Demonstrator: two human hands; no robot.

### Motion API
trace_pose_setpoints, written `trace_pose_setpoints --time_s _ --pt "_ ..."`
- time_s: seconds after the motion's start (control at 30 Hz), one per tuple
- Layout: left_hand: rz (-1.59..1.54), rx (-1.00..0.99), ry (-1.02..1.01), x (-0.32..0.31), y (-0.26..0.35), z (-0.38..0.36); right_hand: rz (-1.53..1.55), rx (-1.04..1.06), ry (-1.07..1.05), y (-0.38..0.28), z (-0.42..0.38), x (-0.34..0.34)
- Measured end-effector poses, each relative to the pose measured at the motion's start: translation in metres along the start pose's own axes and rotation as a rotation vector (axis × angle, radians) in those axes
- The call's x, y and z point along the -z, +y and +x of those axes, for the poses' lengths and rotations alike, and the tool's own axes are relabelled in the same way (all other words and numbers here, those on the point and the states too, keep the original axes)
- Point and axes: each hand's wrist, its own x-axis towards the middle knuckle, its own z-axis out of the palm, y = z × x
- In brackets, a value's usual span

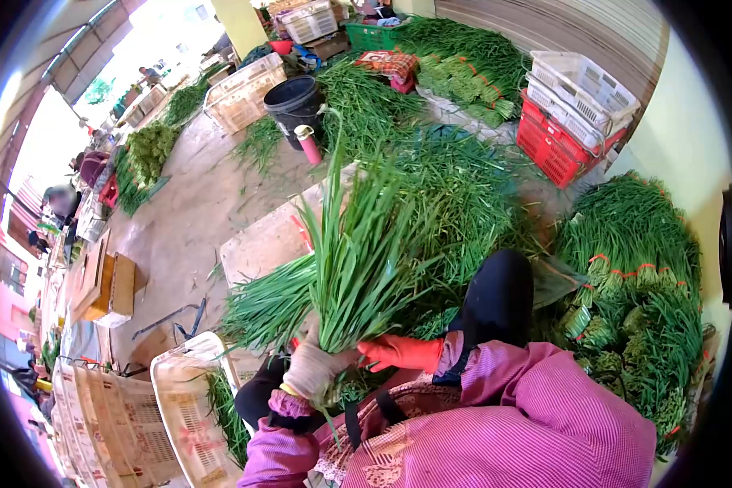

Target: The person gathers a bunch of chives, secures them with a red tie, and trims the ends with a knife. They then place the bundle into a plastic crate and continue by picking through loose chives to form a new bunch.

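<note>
My left hand [313,370], in a pale knitted glove, is wrapped round the lower stems of an upright bunch of long green leaves [354,268]. Close to its right, my right hand [398,353] wears an orange-red glove and touches the base of the same bunch; its fingertips are partly hidden by the leaves. Another bundle of green stalks [268,305] lies left of the bunch, on a pale board [252,250]. Loose greens [464,211] are heaped behind and to the right.
A white crate [189,407] stands at lower left, cardboard boxes [122,285] beyond it. Tied bundles [634,244] lie at right. Further back are stacked crates [557,142], a black bucket [293,106] and a pink bottle [308,146]. Other people [61,199] sit at far left.
</note>
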Motion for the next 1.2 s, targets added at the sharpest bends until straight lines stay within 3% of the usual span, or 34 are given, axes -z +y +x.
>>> trace_pose_setpoints --time_s 0.03,0.07,0.1,0.13,0.17,0.23,0.3,0.4,0.5,0.63,0.9,1.2 --pt "0.102 -0.067 0.014 0.010 0.002 -0.007 -0.088 -0.111 -0.083 -0.004 0.000 0.003" --pt "0.276 -0.026 0.102 0.021 -0.007 -0.011 -0.059 0.047 -0.120 -0.015 -0.007 0.009" --pt "0.278 -0.027 0.102 0.030 -0.013 -0.017 -0.032 -0.041 0.143 -0.027 -0.012 0.012" --pt "0.531 0.032 0.158 0.032 0.008 -0.027 -0.066 0.113 0.341 -0.047 -0.022 0.015" --pt "0.782 0.092 0.215 0.032 0.027 -0.036 0.068 0.251 0.444 -0.058 -0.028 0.028" --pt "0.828 0.043 0.268 0.032 0.035 -0.043 -0.079 0.387 0.715 -0.110 -0.047 0.041" --pt "0.913 -0.013 0.321 0.033 0.029 -0.044 -0.068 0.467 0.800 -0.142 -0.058 0.056" --pt "1.015 -0.102 0.342 0.031 0.025 -0.042 -0.133 0.480 0.740 -0.168 -0.062 0.063" --pt "1.063 -0.132 0.320 0.021 0.039 -0.042 -0.140 0.334 0.469 -0.172 -0.047 0.062" --pt "1.186 -0.196 0.334 0.019 0.033 -0.036 -0.177 0.220 0.420 -0.162 -0.032 0.044" --pt "1.402 -0.304 0.384 0.024 0.029 -0.028 -0.178 0.258 0.485 -0.146 -0.043 0.045" --pt "1.374 -0.337 0.297 0.005 0.047 -0.016 -0.280 0.312 0.585 -0.166 -0.052 0.064"
